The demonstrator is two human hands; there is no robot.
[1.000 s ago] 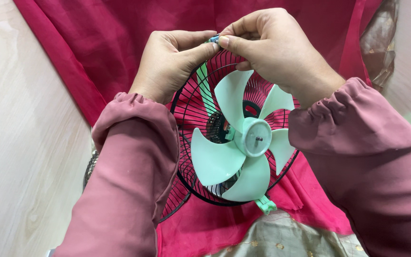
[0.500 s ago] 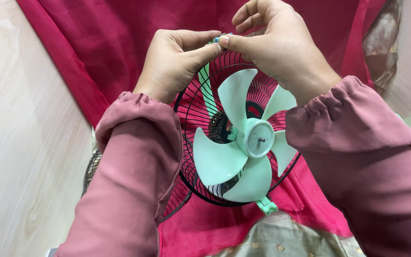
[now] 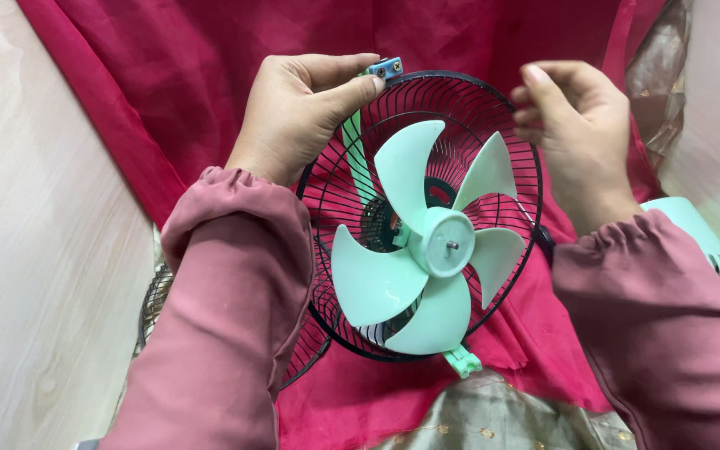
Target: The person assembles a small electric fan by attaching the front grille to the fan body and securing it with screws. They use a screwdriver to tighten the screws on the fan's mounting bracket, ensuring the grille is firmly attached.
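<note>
Evidently our left hand (image 3: 306, 108) pinches the black wire fan guard (image 3: 493, 108) beside its blue clip (image 3: 385, 67), right hand (image 3: 572, 133) loosely curled, empty; light, springy wire, brittle mint blades (image 3: 414, 250) below—hold the rim.

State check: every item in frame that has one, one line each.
left hand: gripping the guard rim beside the clip
right hand: off the fan, fingers curled, empty as far as visible
blue clip: on the top of the rim, screw head showing
rear guard: uncovered, tilted toward the camera
fan blade: mounted on the shaft, exposed
green clip: on the bottom of the rim
</note>
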